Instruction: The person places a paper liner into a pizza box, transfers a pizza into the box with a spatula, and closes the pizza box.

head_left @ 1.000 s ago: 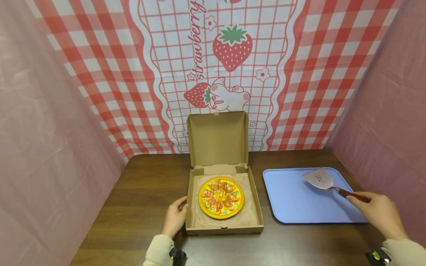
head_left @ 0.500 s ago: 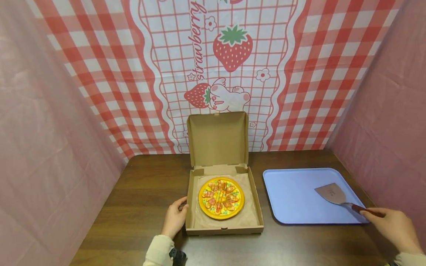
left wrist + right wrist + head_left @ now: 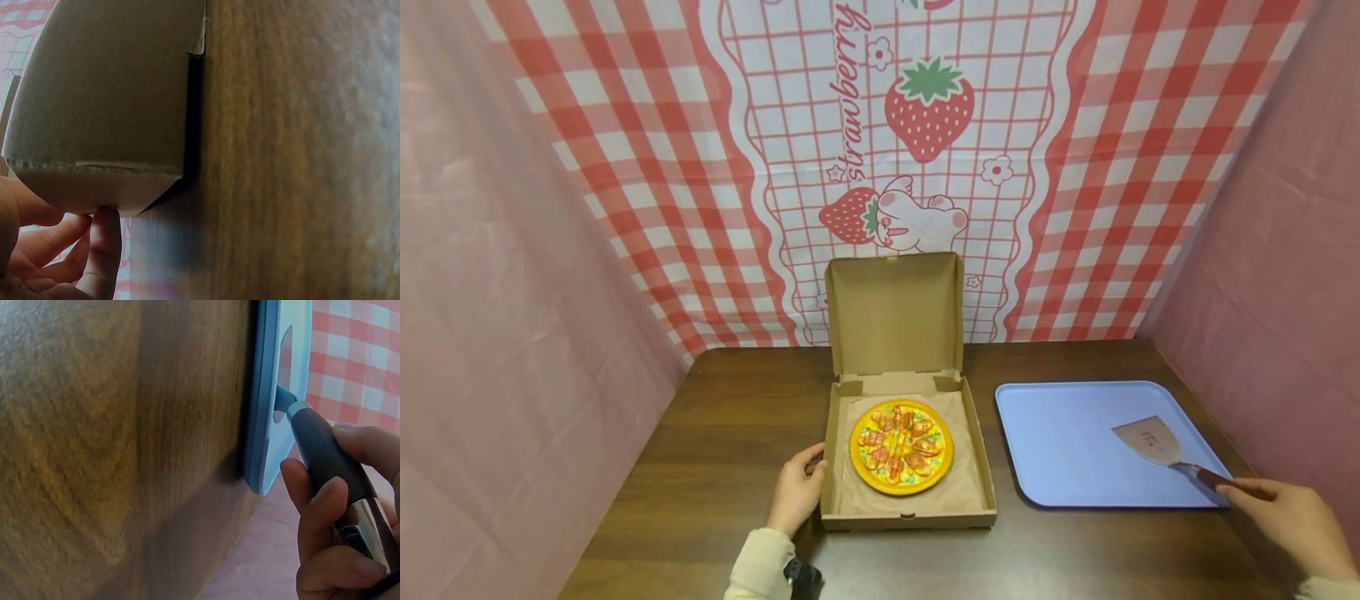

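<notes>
An open cardboard pizza box stands mid-table, its lid upright at the back. Inside, on brown paper, lies a round toy-like pizza with a yellow rim. My left hand touches the box's left wall; in the left wrist view, fingertips meet the cardboard near the front corner. My right hand holds a spatula by its dark wooden handle, fingers wrapped round it. The broad metal blade lies over the right part of a blue tray, with nothing on it.
The brown wooden table extends left of the box and in front of it. A red-and-white strawberry cloth hangs behind, right at the lid. Pink curtains close off both sides.
My right hand has drawn the spatula right and towards me across the tray, and its blade has come down lower. The left hand, box and pizza have stayed in place.
</notes>
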The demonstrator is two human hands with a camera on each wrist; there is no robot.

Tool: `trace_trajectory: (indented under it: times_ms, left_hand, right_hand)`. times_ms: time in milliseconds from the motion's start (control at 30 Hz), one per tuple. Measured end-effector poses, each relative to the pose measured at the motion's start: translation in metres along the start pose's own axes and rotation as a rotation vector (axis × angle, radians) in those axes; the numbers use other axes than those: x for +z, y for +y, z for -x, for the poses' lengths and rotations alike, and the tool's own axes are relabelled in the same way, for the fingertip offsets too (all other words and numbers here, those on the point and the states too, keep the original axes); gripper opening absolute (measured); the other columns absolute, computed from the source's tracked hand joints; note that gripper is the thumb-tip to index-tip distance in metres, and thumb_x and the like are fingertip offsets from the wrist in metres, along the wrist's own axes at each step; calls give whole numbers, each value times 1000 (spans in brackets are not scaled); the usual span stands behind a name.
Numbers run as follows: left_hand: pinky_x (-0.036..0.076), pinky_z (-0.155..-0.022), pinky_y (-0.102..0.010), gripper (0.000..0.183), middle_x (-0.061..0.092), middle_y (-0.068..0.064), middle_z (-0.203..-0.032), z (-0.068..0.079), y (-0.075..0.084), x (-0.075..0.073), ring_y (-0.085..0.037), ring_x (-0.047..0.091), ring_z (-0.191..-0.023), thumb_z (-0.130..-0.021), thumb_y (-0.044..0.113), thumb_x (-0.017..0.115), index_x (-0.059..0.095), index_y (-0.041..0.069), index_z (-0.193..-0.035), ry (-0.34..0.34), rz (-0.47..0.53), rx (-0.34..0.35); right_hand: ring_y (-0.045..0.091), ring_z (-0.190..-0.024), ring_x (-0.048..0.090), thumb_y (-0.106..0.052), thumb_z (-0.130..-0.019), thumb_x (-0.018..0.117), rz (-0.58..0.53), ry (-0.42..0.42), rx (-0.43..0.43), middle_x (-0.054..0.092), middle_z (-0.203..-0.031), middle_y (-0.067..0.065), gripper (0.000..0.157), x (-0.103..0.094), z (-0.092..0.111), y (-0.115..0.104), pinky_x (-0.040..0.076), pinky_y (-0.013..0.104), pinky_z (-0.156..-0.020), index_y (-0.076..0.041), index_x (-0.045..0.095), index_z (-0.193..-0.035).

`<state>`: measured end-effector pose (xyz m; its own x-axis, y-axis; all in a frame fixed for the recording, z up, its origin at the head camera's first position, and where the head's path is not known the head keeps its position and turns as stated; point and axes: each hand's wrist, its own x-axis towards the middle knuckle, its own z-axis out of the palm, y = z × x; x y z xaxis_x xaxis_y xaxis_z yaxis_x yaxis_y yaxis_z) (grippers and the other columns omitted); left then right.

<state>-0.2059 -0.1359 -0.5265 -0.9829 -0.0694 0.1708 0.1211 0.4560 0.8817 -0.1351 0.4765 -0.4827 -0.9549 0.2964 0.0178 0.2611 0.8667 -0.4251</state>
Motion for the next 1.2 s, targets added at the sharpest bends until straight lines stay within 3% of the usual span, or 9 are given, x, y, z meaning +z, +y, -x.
trace_trajectory:
  times_ms: [233, 500, 667, 800, 933, 1033, 1133, 1200]
  left_hand:
    - [55, -77, -25, 32, 68, -28, -111, 0, -1, 0, -32, 68, -96, -91, -2, 59, 61, -14, -121, -4, -6, 10]
    - [56, -77, -26, 33, 68, -28, -112, 0, -1, -1, -33, 69, -96, -91, -2, 60, 60, -14, -122, -14, -7, 14]
    - [56, -76, -26, 33, 68, -28, -111, -1, -1, -1, -33, 69, -96, -91, -3, 59, 60, -14, -122, -15, -10, 14]
    - [56, -77, -27, 32, 68, -27, -111, -1, -1, -1, -33, 69, -96, -91, -2, 59, 61, -13, -121, -12, -17, 6]
    - [56, -76, -28, 32, 68, -27, -111, -2, -1, -1, -33, 68, -96, -91, -2, 59, 61, -12, -122, -18, -18, 1]
    - [55, -75, -26, 32, 68, -27, -112, -2, -1, -2, -32, 69, -96, -91, -1, 59, 62, -11, -122, -23, -17, -2]
    - [54, -72, -23, 32, 69, -26, -112, -3, -1, -1, -30, 69, -94, -91, -1, 60, 62, -11, -121, -29, -3, 0]
    - [54, -72, -22, 32, 69, -26, -111, -4, -2, -1, -30, 69, -93, -91, 0, 60, 62, -11, -121, -33, 8, 2]
  right_hand:
    - [59, -93, 57, -45, -94, 60, 42, -32, 15, 60, -109, 41, 59, -2, -2, 0, 44, 62, -71, 10, 66, -111]
    - [50, -81, 62, -42, -93, 62, 62, 5, -61, 62, -101, 41, 60, -6, -1, -4, 46, 58, -65, 15, 61, -113]
    - [57, -87, 60, -41, -96, 56, 83, -1, -60, 60, -105, 41, 61, -11, -1, -9, 46, 60, -67, 17, 57, -116]
    - [61, -92, 57, -42, -97, 53, 98, 16, -54, 58, -113, 40, 61, -14, -4, -18, 45, 63, -68, 15, 54, -120]
    - [58, -86, 59, -40, -98, 53, 83, 84, -103, 60, -113, 39, 58, -16, -6, -38, 46, 57, -60, 12, 55, -122]
    - [38, -66, 62, -36, -98, 53, 30, 132, -161, 67, -95, 32, 53, -11, -6, -58, 44, 44, -53, 10, 57, -124]
    - [6, -60, 53, -33, -98, 55, -55, 173, -212, 69, -93, 29, 48, 2, -7, -77, 39, 31, -51, 7, 60, -124]
    - [-4, -63, 49, -30, -97, 57, -108, 197, -244, 69, -99, 30, 43, 13, -8, -90, 37, 26, -52, 4, 64, -123]
